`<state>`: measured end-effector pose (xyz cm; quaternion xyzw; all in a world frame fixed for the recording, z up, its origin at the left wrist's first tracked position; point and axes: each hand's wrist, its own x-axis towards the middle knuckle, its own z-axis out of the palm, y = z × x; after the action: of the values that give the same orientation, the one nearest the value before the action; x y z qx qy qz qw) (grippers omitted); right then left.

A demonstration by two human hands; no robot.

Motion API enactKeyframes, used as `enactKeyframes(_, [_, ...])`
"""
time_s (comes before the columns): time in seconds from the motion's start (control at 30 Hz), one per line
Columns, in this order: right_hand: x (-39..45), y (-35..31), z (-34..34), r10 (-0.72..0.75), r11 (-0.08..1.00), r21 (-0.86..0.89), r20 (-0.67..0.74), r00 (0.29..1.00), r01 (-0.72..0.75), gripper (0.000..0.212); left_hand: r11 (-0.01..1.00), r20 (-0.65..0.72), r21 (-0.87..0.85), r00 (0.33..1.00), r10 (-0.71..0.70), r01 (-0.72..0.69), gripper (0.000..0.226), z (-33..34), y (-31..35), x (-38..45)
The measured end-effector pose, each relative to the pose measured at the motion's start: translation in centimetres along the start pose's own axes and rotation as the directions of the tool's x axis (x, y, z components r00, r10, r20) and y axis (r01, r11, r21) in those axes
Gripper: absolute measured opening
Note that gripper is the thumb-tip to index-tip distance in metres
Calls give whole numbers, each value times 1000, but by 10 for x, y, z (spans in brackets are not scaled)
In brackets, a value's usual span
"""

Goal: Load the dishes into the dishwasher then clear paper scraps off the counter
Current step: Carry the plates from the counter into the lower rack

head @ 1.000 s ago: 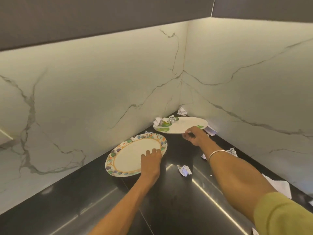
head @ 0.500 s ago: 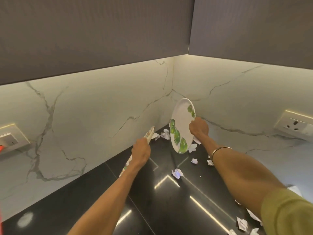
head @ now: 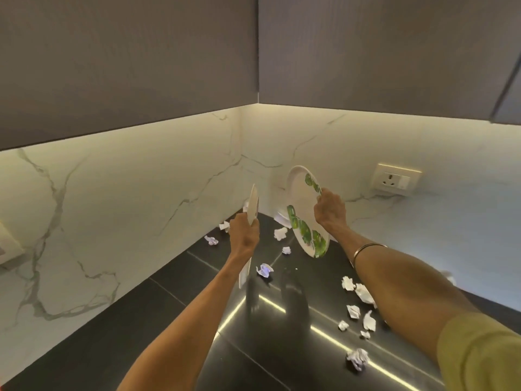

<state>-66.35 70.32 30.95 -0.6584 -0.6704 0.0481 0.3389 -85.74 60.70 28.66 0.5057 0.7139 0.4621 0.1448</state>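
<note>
the plate [head: 303, 210] on the right is white with green leaf prints along its rim. the other plate [head: 253, 206], seen edge-on, shows cream white. the paper scraps [head: 363, 293] are white, one tinged violet. the worktop [head: 169, 328] is glossy black. the wall [head: 118, 193] is white marble with grey veins, the cabinets [head: 127, 57] dull grey-brown, the sleeve [head: 485, 356] mustard yellow, the bangle [head: 368, 247] gold.

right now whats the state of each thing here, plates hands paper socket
left hand: grips the edge-on plate, held upright off the counter
right hand: grips the leaf-print plate by its rim, tilted, lifted
paper scraps: crumpled, scattered on the counter, none picked up
wall socket: nothing plugged in
</note>
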Motion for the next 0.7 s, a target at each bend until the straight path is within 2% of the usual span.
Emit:
enactKeyframes(0.27, [-92,76,-74,242,970,-25,-49,969,-243,24,998,168,-23,984,62,-59,33,33,35,-69])
enactKeyframes(0.43, [-147,123,-127,371,925,-33,-135,919,-378,26,992,281,-81,952,119,-100,35,64,59,-130])
enactKeyframes(0.7, [-239,185,-217,469,868,-47,-255,846,-495,28,980,420,-119,886,194,-159,38,87,109,-233])
